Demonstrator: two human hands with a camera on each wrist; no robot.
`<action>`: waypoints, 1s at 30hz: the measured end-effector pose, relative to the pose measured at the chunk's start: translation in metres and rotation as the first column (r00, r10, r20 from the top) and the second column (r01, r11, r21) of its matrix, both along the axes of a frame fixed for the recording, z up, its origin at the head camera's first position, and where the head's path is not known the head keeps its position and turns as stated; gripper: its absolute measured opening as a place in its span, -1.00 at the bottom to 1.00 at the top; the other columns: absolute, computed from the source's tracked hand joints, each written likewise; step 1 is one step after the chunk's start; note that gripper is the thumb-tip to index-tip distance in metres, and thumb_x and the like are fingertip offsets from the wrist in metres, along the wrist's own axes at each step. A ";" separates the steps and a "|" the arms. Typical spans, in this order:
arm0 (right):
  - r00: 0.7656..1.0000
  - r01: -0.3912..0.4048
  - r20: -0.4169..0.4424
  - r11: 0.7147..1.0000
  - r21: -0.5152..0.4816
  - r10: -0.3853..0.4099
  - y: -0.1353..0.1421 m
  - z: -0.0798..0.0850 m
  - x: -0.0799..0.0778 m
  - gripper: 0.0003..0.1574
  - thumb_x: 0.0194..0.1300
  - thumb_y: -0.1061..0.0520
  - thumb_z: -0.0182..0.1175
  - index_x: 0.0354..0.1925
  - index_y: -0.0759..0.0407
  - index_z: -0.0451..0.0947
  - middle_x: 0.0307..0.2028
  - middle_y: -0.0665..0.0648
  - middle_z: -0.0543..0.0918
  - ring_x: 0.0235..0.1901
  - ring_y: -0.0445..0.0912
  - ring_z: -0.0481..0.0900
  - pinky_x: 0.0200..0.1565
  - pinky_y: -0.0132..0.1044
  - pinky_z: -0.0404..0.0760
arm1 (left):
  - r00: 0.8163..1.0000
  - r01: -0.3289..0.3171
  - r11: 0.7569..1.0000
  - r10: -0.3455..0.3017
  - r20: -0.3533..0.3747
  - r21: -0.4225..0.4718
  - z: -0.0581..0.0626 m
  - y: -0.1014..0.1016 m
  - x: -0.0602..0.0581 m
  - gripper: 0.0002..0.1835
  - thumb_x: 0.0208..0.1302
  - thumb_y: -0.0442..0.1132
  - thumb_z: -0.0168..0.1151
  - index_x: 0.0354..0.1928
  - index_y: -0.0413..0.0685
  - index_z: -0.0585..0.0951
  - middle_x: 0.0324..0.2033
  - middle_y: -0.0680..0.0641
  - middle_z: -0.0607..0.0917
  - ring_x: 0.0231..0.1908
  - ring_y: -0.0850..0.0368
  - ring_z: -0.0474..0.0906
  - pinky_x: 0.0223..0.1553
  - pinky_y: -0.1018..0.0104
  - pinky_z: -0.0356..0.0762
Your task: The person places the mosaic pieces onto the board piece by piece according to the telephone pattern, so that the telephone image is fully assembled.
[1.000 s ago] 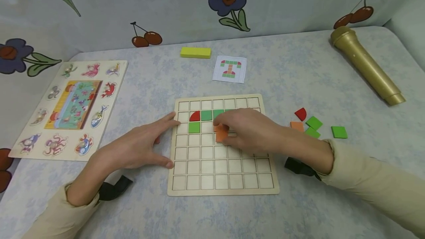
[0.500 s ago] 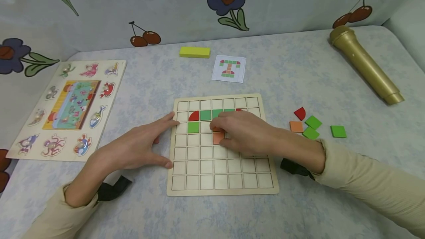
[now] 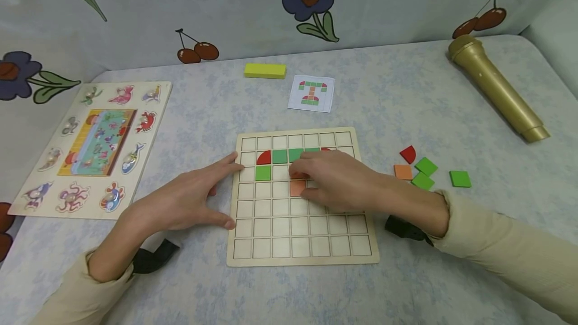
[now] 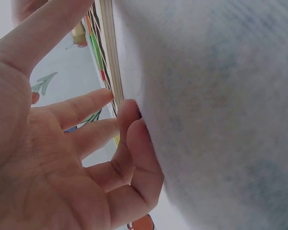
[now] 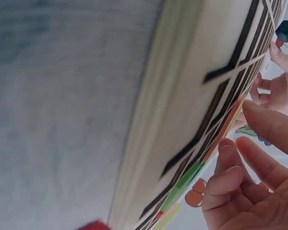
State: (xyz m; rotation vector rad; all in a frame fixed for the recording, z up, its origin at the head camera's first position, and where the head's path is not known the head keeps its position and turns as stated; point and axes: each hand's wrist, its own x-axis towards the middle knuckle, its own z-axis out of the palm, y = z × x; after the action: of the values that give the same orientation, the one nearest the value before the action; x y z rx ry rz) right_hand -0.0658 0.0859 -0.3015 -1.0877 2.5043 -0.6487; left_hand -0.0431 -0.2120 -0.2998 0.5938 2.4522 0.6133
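Note:
In the head view a wooden grid board [image 3: 282, 247] lies flat, some cells filled with coloured tiles. My left hand [image 3: 189, 199] is spread beside its left edge, thumb and index fingertips right at the rim. My right hand [image 3: 340, 182] bends over the middle of the board. Its thumb and index finger pinch an orange square tile [image 3: 297, 188] that lies level in a cell. More orange shows above it, mostly under the index finger. A red quarter-circle tile [image 3: 264, 157], green square tiles [image 3: 279, 156] and another green tile [image 3: 263, 173] sit to the left.
Right of the board are loose tiles: a red quarter circle [image 3: 408, 154], an orange square [image 3: 403, 172] and several green squares [image 3: 460, 179]. Behind the board lie a pattern card [image 3: 311, 94] and a yellow block [image 3: 265, 71]. A picture puzzle [image 3: 149, 164] is at left, a gold microphone [image 3: 498, 89] at right.
The orange tile, tilted in my right fingers a second ago, has shifted slightly left and down to lie level in its cell. My left hand stays at the board's edge.

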 end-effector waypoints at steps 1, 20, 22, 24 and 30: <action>1.000 0.007 0.004 1.000 -0.004 -0.007 0.002 0.001 0.000 -0.72 0.25 0.20 0.32 -0.04 0.11 0.62 -0.15 -0.06 0.60 -0.21 -0.17 0.50 -0.10 -0.19 0.47 | 1.000 0.001 1.000 -0.001 0.001 -0.003 0.000 0.000 0.000 0.06 -0.03 0.14 0.55 0.48 0.02 0.24 0.54 -0.07 -0.03 -0.02 0.09 0.54 -0.04 0.07 0.46; 0.971 0.231 -0.052 0.973 -0.013 -0.232 0.105 0.006 0.000 -0.68 0.14 0.23 0.43 -0.10 0.12 0.65 -0.42 -0.10 0.49 -0.43 -0.19 0.40 -0.39 -0.30 0.43 | 1.000 -0.001 1.000 0.001 0.004 -0.025 -0.004 0.001 0.000 0.09 -0.02 0.15 0.53 0.51 0.03 0.19 0.55 -0.06 -0.07 0.34 -0.21 0.23 0.22 -0.18 0.23; 0.966 0.251 -0.071 0.968 -0.001 -0.250 0.117 0.004 0.002 -0.67 0.12 0.24 0.44 -0.10 0.15 0.66 -0.43 -0.11 0.49 -0.42 -0.20 0.41 -0.39 -0.31 0.44 | 1.000 0.003 1.000 -0.003 -0.004 -0.027 -0.004 0.001 0.001 0.09 -0.01 0.16 0.52 0.52 0.05 0.19 0.55 -0.06 -0.06 0.37 -0.22 0.18 0.23 -0.20 0.20; 0.961 0.264 -0.089 0.964 0.014 -0.262 0.127 0.001 0.003 -0.66 0.11 0.26 0.46 -0.10 0.15 0.67 -0.43 -0.13 0.49 -0.41 -0.20 0.43 -0.37 -0.32 0.46 | 1.000 0.005 0.999 -0.005 -0.018 -0.041 -0.004 0.001 0.001 0.08 -0.02 0.18 0.52 0.51 0.08 0.20 0.54 -0.05 -0.05 0.31 -0.18 0.24 0.19 -0.15 0.25; 0.952 0.288 -0.125 0.956 0.064 -0.278 0.144 -0.007 0.005 -0.65 0.05 0.24 0.50 -0.14 0.08 0.69 -0.39 -0.15 0.52 -0.38 -0.21 0.43 -0.34 -0.31 0.47 | 0.996 -0.004 0.993 -0.006 -0.091 -0.115 -0.004 0.001 0.002 0.08 -0.08 0.23 0.54 0.50 0.18 0.24 0.54 0.01 0.02 0.21 -0.10 0.22 0.10 -0.13 0.18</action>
State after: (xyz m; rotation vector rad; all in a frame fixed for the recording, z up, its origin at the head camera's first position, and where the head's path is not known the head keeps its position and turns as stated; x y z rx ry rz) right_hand -0.0613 0.2302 -0.3084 -0.7624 2.7899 -0.5665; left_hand -0.0410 -0.2108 -0.3039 0.5888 2.5521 0.4502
